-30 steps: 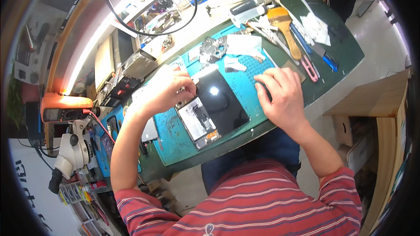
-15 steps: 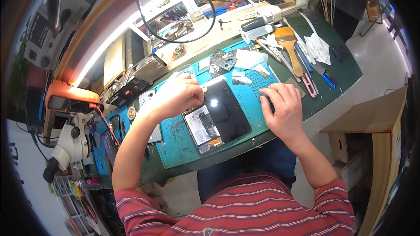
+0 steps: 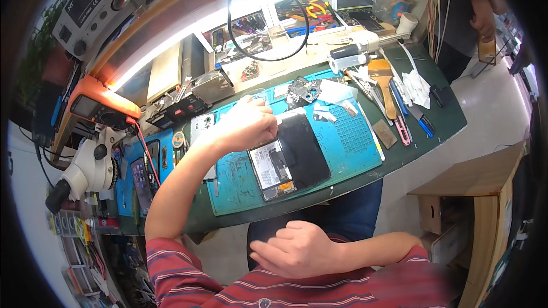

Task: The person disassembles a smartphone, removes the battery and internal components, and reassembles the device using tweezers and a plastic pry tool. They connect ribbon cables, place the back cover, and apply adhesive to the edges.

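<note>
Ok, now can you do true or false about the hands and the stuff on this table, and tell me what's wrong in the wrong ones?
1. The left hand is over the upper part of the opened device. True.
2. A brush lies to the right of the mat. True.
3. The mat is red. False: it is blue.
4. The right hand is away from the device. True.
5. The right hand is holding the brush. False: the brush lies on the table.
</note>
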A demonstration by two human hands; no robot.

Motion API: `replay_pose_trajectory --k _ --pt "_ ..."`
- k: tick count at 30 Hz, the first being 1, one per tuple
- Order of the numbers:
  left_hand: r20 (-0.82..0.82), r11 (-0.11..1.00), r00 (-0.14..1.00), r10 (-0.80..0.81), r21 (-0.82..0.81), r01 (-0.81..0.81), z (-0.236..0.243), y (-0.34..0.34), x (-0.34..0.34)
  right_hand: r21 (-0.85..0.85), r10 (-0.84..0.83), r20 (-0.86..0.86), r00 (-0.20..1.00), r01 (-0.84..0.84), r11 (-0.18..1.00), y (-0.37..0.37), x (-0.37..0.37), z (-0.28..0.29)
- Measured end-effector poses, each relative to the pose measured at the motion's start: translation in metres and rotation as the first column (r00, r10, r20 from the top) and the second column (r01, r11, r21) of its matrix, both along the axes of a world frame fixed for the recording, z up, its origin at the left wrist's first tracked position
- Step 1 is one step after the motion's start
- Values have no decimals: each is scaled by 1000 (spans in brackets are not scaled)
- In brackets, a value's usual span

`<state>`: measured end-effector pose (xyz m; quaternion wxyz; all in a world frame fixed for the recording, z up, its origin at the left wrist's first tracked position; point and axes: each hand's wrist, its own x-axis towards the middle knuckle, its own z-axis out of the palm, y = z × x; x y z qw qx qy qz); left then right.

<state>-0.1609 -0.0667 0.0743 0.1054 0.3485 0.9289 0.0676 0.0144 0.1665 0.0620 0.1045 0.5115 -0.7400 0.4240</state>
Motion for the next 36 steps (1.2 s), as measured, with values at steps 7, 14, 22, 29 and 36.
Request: replay_pose_trajectory --k 7,14,22,29,36 --pt "-27 997 1000 10 70 -8 -8 -5 1 337 -106 378 920 -31 941 43 39 -119" --pt "-272 905 949 159 425 -30 5 0 36 593 -589 334 736 322 738 118 50 -163" --pt "-320 791 844 431 584 -182 -45 18 183 231 -421 307 853 363 903 100 28 -121" --pt "-316 691 749 583 678 -252 -73 24 197 29 -410 96 907 409 912 47 -13 -69" --pt "-391 724 756 526 671 -157 -69 38 192 58 -443 -35 896 444 894 46 -12 -79"
